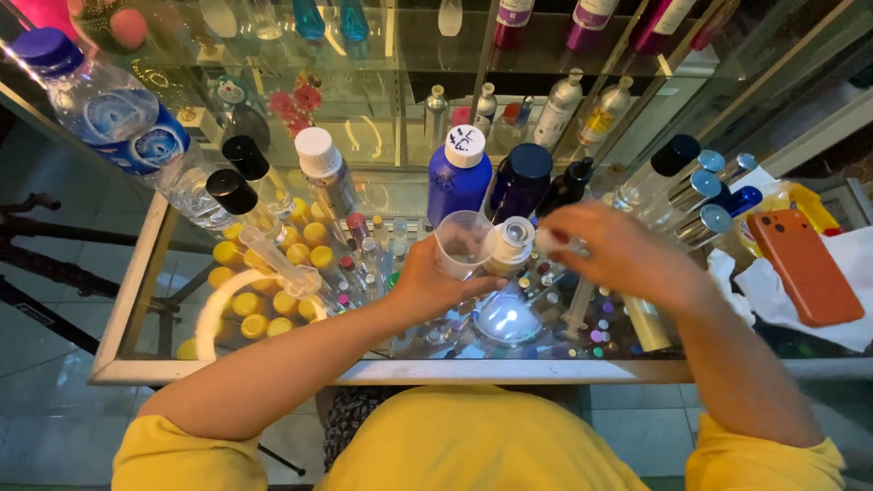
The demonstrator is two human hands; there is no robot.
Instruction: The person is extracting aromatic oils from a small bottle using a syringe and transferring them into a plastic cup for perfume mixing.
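Holding small pale capped bottle (506, 247)

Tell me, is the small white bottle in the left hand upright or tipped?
Tipped. The small white bottle leans with its mouth toward the clear plastic cup, both held in the left hand.

On your glass counter (273, 371), note the surrounding items — a water bottle (118, 114) with a blue cap lies tilted at far left, and two black-capped bottles (238, 177) stand just right of it. Yellow caps (273, 305) cluster at near left. A blue bottle (457, 177) with a white cap stands far centre. An orange phone (805, 265) rests on white tissue (841, 300) — far right.
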